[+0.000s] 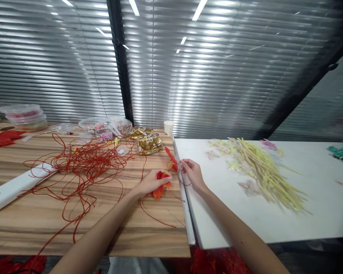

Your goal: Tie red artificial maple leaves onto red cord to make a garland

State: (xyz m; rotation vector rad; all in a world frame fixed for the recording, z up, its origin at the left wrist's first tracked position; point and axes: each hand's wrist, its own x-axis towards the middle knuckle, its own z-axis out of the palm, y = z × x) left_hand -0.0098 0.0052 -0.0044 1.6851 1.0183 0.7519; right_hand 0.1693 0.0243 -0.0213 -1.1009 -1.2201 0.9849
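Note:
My left hand (pixel 153 182) is closed on a red and orange artificial leaf (pixel 158 192) above the right edge of the wooden table. A yellow strand (pixel 169 166) rises from the leaf beside its fingertips. My right hand (pixel 192 172), over the white table's left edge, pinches a thin red cord (pixel 184 179) that loops below the fingers. Between the hands stands another red leaf piece (pixel 171 158), close to the right fingertips. Loose ends of cord trail over the wood below my left hand.
A tangle of red cord (pixel 88 163) and a white bar (pixel 20 186) lie left. Gold packets (pixel 149 144), a paper cup (pixel 168 128) and plastic containers (pixel 25 116) stand behind. Yellow strips (pixel 263 171) cover part of the white table (pixel 311 220). A gap separates the tables.

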